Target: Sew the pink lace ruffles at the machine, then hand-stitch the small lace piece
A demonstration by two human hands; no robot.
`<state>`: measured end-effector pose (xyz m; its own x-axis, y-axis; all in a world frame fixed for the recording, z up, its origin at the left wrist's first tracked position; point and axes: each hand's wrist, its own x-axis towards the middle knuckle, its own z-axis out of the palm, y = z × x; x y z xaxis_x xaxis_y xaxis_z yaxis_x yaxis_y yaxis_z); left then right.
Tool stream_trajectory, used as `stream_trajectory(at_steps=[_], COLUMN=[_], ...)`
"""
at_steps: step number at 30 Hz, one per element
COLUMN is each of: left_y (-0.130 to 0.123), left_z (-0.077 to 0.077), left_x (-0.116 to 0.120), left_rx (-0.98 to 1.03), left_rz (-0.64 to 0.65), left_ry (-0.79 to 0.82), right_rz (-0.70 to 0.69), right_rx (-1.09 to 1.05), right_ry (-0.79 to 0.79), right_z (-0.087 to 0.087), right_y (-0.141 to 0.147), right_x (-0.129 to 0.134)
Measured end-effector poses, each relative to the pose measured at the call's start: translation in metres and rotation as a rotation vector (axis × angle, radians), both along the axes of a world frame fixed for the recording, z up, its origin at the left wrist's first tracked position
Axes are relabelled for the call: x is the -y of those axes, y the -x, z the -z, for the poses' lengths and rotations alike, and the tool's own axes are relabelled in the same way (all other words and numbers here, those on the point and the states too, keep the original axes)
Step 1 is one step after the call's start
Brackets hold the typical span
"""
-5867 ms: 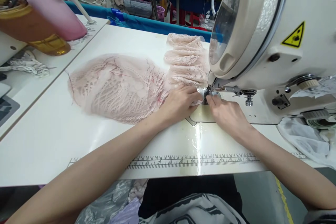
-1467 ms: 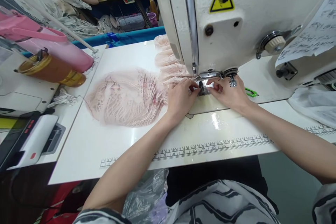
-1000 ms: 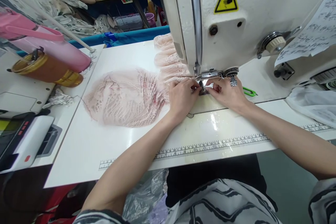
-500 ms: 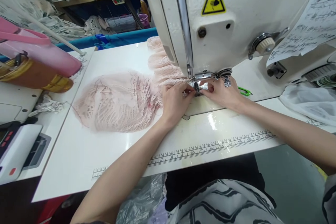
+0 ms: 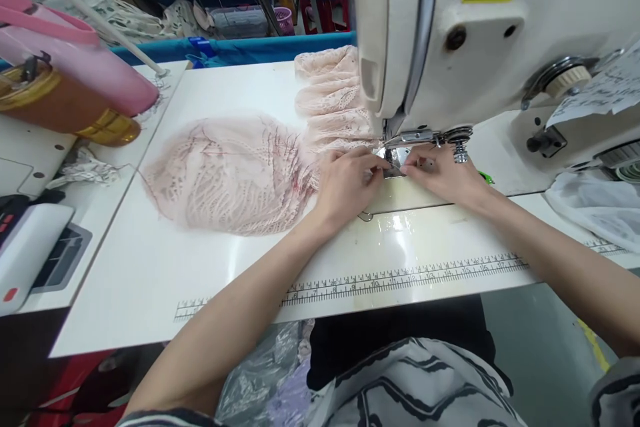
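Note:
My left hand [image 5: 350, 183] is beside the presser foot [image 5: 388, 159] of a white sewing machine [image 5: 480, 73], its thumb and fingers pinched together. From the other side my right hand [image 5: 445, 172] reaches in, thumb and forefinger also pinched, just right of the foot. What lies between the fingertips is too fine to make out; it may be thread. Pale pink lace fabric [image 5: 225, 180] lies bunched left of my left hand. More gathered folds of the lace [image 5: 330, 97] run behind that hand toward the needle area. Green thread snips [image 5: 486, 177] show partly behind my right forearm.
A printed ruler [image 5: 375, 283] runs along the table's front edge. At the left stand a pink bottle [image 5: 95, 60] and an amber container [image 5: 70, 107]. White sheer cloth [image 5: 595, 207] lies at the right. A paper with writing [image 5: 600, 97] hangs on the machine.
My view has shifted, so the machine appears farther right and higher. Both hands stay pinched beside the presser foot, with fingertips slightly farther apart. The lace lies as before.

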<state>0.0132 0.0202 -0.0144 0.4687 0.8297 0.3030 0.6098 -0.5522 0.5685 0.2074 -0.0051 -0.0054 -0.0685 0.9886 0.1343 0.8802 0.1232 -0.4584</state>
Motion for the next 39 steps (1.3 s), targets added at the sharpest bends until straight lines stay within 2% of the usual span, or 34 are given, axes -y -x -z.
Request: stream_trajectory(at_steps=[4, 7, 9, 12, 15, 17, 19, 22, 25, 27, 30, 33, 36, 39], left_y=[0.01, 0.018, 0.021, 0.022, 0.027, 0.036, 0.049, 0.068, 0.077, 0.077, 0.076, 0.078, 0.082, 0.085], left_z=[-0.014, -0.031, -0.042, -0.049, -0.038, -0.028, -0.02, -0.016, -0.013, -0.008, -0.002, 0.002, 0.002, 0.002], left_x=[-0.008, -0.011, -0.005, 0.017, 0.048, 0.07, 0.094, 0.131, 0.163, 0.176, 0.186, 0.186, 0.185, 0.184], left_rx=[0.184, 0.191, 0.063, -0.268, -0.557, -0.585, -0.444, -0.133, 0.174, 0.394, 0.74, 0.962, 1.035, 1.053], left_rz=[-0.082, -0.126, -0.123, -0.009, 0.028, 0.03, 0.077, 0.01, -0.11, -0.234, -0.383, -0.413, -0.413, -0.405], left_ry=[0.213, 0.227, 0.182, 0.122, -0.046, -0.12, -0.145, -0.106, 0.133, 0.314, 0.505, 0.643, 0.718, 0.74], right_rz=[-0.041, -0.154, -0.282, -0.429, -0.421, -0.348, -0.24, -0.116, -0.097, -0.11, -0.134, -0.1, -0.103, -0.237], right_rx=[-0.1, -0.122, -0.058, 0.079, 0.142, 0.177, 0.244, 0.371, 0.468, 0.54, 0.631, 0.61, 0.39, 0.154], right_ry=[-0.001, -0.045, -0.098, -0.141, -0.187, -0.267, -0.332, -0.296, -0.285, -0.305, -0.292, -0.219, -0.183, -0.164], right_z=[-0.006, -0.001, 0.003, 0.003, -0.001, -0.003, -0.001, 0.006, 0.013, 0.014, 0.01, 0.002, -0.007, -0.014], right_y=[-0.008, -0.005, 0.001, 0.009, 0.002, -0.013, -0.031, -0.054, -0.066, -0.068, -0.068, -0.065, -0.052, -0.027], right_x=[0.017, 0.028, 0.034, 0.045, 0.057, 0.064, 0.069, 0.075, 0.08, 0.082, 0.081, 0.079, 0.081, 0.088])
